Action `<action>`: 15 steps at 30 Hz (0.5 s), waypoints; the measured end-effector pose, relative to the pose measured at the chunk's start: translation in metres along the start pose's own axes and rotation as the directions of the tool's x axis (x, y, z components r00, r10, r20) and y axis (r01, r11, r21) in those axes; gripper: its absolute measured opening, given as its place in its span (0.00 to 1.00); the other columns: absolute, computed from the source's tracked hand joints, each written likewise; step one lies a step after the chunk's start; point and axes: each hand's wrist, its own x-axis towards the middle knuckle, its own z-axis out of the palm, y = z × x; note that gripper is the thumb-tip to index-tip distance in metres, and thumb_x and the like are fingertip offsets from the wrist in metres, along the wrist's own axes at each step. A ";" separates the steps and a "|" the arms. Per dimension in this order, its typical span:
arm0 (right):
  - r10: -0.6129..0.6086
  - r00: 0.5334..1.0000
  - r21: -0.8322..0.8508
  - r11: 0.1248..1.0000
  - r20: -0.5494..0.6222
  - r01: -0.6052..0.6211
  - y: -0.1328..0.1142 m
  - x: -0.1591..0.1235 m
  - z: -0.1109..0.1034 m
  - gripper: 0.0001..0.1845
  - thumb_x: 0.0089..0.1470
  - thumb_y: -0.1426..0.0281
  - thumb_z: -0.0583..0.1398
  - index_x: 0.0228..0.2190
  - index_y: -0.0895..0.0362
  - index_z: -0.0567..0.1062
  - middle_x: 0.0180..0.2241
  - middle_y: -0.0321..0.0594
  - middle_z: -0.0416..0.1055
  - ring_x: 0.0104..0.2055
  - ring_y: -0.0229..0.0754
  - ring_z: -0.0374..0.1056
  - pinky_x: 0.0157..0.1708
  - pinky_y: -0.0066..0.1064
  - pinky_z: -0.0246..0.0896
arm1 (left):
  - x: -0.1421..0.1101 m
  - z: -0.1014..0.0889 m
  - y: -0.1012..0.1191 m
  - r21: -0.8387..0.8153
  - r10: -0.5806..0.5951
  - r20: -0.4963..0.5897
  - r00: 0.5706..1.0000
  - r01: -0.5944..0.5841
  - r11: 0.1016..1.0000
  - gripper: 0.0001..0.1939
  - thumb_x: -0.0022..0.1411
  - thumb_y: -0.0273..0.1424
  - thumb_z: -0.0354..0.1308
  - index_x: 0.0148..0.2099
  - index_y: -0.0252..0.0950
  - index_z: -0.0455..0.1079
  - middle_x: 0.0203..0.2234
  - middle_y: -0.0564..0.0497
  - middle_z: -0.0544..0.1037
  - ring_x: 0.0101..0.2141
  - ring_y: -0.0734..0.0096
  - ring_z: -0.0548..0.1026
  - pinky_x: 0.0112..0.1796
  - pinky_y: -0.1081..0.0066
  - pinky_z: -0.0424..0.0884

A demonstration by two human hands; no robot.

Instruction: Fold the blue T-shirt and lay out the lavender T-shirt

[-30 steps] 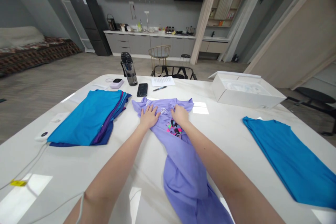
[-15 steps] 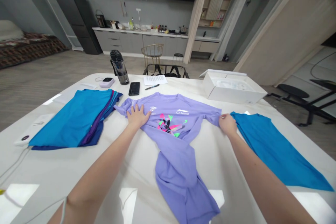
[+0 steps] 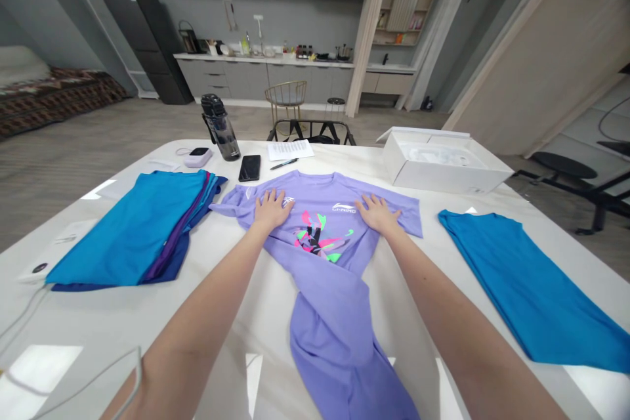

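A purple T-shirt (image 3: 319, 275) with a white logo and a colourful chest print lies front up on the white table (image 3: 216, 315). Its upper part is spread out, while the lower part is twisted and bunched toward me. My left hand (image 3: 272, 210) rests flat on the chest near the left sleeve, fingers spread. On the other side of the chest, beside the white lettering, my right hand (image 3: 378, 213) lies flat with its fingers apart. Both palms press on the fabric without gripping it.
Folded blue and purple clothes (image 3: 132, 230) are stacked at left. A folded blue garment (image 3: 536, 289) lies at right. Toward the back are a bottle (image 3: 221, 128), a phone (image 3: 249, 168), a pen (image 3: 284, 163), paper (image 3: 290, 149) and an open white box (image 3: 443, 167). A cable (image 3: 138, 374) crosses my left forearm.
My right hand has let go of the right sleeve's end and moved left onto the chest, fingers now spread. My left hand has slid slightly right along the shirt.
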 end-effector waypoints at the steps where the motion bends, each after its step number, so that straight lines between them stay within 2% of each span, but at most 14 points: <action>1: -0.003 1.000 -0.024 1.000 0.001 0.003 0.002 0.005 0.001 0.40 0.63 0.40 0.36 0.69 0.41 0.52 0.73 0.38 0.41 0.73 0.60 0.37 0.61 0.77 0.29 | 0.004 0.001 0.001 -0.004 -0.005 0.002 1.000 0.005 1.000 0.41 0.68 0.57 0.33 0.74 0.42 0.50 0.73 0.45 0.45 0.71 0.47 0.42 0.66 0.42 0.39; 5: -0.026 0.998 -0.086 0.996 -0.058 0.021 0.010 0.019 0.009 0.41 0.62 0.40 0.36 0.70 0.42 0.47 0.73 0.38 0.37 0.73 0.59 0.34 0.61 0.77 0.27 | 0.014 0.007 0.006 -0.008 -0.002 -0.063 0.998 0.002 1.000 0.41 0.68 0.57 0.32 0.74 0.43 0.49 0.73 0.46 0.45 0.71 0.48 0.41 0.66 0.42 0.38; 11: -0.058 0.992 -0.065 0.997 -0.115 0.050 0.016 0.032 0.015 0.41 0.63 0.40 0.39 0.70 0.43 0.49 0.73 0.42 0.40 0.73 0.61 0.37 0.61 0.77 0.28 | 0.021 0.008 0.008 -0.019 0.014 -0.101 0.995 -0.016 1.000 0.39 0.69 0.56 0.33 0.74 0.43 0.51 0.73 0.47 0.47 0.71 0.49 0.43 0.67 0.43 0.39; 13: -0.066 0.990 -0.061 0.996 -0.123 0.059 0.016 0.031 0.011 0.41 0.63 0.41 0.40 0.70 0.44 0.51 0.72 0.43 0.42 0.73 0.61 0.38 0.61 0.77 0.29 | 0.020 0.004 0.009 -0.022 0.029 -0.115 0.993 -0.032 0.999 0.37 0.71 0.53 0.35 0.73 0.42 0.52 0.72 0.46 0.49 0.71 0.50 0.45 0.67 0.45 0.40; 15: -0.079 0.983 -0.064 0.995 -0.163 0.070 0.012 0.027 0.007 0.40 0.64 0.42 0.41 0.69 0.46 0.53 0.72 0.45 0.44 0.72 0.62 0.39 0.62 0.76 0.29 | 0.014 0.000 0.013 -0.012 0.076 -0.182 0.980 -0.079 0.997 0.32 0.73 0.46 0.37 0.72 0.39 0.54 0.71 0.45 0.53 0.70 0.54 0.49 0.67 0.47 0.40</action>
